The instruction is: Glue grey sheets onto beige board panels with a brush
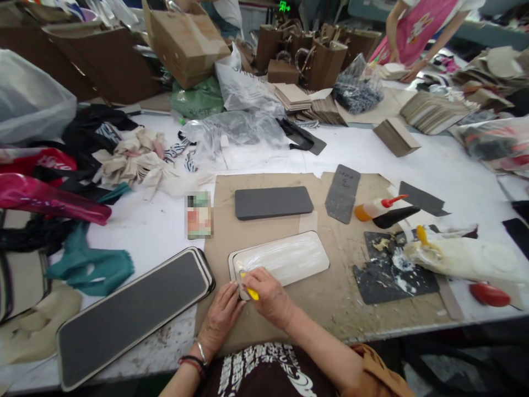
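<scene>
My right hand (266,292) grips a yellow-handled spreader (251,291) at the left end of a rounded cream panel (285,259). A wet whitish coat, likely glue, covers the panel's top. My left hand (221,315) rests by the panel's near left corner, fingers extended and fingertips touching its edge. Beyond lies a dark grey rounded panel (273,202). To the left is a stack of long grey panels with pale rims (136,314). A white, glue-smeared bottle (463,256) lies at the right, with a yellow tool (422,236) on it.
Brown cardboard (223,242) covers the work area. A red-tipped squeeze bottle (372,209) and glue-stained black sheet (392,275) lie right. Fabric scraps (93,259) lie left; plastic bags (239,138) and board stacks (433,110) lie behind. A person in a pink apron (417,30) handles pale pieces.
</scene>
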{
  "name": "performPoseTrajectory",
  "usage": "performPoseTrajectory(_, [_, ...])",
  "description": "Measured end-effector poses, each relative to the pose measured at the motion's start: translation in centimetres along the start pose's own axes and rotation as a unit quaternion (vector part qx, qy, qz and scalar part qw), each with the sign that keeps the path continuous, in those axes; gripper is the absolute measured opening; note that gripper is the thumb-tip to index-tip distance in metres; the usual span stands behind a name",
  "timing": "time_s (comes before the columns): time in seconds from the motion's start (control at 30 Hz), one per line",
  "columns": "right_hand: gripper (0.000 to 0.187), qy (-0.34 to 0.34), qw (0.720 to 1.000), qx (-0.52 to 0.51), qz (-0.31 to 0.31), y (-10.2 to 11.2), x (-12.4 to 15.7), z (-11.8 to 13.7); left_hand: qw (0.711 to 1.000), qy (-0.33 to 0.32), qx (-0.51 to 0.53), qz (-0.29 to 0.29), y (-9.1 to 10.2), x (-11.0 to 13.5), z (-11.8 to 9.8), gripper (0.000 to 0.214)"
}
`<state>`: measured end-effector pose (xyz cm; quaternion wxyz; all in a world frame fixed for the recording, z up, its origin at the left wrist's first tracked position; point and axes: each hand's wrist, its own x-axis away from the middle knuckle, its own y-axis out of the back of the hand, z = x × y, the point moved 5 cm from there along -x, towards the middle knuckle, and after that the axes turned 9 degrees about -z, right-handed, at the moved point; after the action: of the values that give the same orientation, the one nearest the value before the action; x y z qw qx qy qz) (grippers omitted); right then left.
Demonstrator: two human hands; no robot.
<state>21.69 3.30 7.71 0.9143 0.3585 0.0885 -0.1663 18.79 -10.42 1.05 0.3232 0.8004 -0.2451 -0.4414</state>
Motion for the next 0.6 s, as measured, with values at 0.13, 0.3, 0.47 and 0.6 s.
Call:
performPoseTrajectory(0.13, [0.013, -0.045, 0.997, -0.053, -0.027, 1.9, 2.5, -0.4, 1.0, -0.002, -0.002, 0.017, 0.0, -0.1, 0.0, 0.032])
performPoseTrajectory(0.3, [0.017, -0.185, 0.962, 0.035, -0.197, 10.0, 6.0, -7.0, 0.999, -0.013, -0.01, 0.028, 0.0, -0.3, -0.1, 0.028])
performPoseTrajectory(0.47, [0.029, -0.249, 0.917, 0.17, -0.262, 16.0, 7.9, -10.9, 0.999, -0.016, -0.019, 0.031, 0.1, -0.5, -0.3, 0.027])
performPoseTrajectory(0.6, [0.033, -0.273, 0.921, 0.149, -0.235, 15.7, 8.3, -10.6, 0.999, -0.008, -0.024, 0.029, 0.1, -0.5, -0.3, 0.027])
